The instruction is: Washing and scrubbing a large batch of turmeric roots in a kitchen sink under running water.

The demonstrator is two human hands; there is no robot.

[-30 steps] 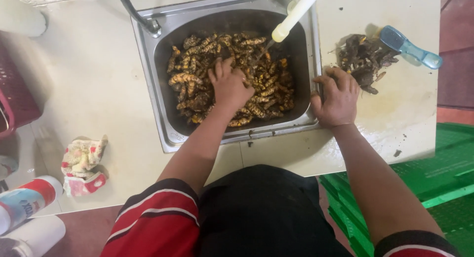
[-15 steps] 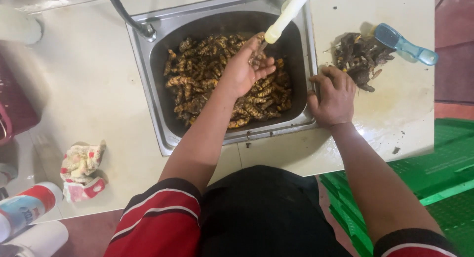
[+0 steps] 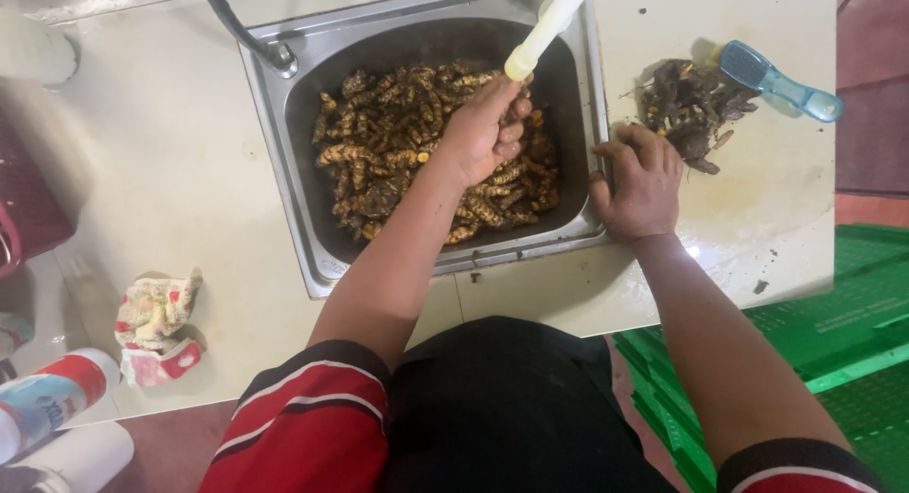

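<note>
The sink [image 3: 303,161] is a rectangular stainless-steel basin set into the pale countertop. Its floor is covered by a heap of knobbly yellow-brown roots [image 3: 398,152], wet and soiled, lying in no order. The left hand [image 3: 488,133] is raised above the right half of the heap inside the sink, fingers curled closed around one or more root pieces [image 3: 519,107]; their number cannot be told. The right hand [image 3: 642,182] rests palm down on the countertop, touching the sink's right rim.
</note>
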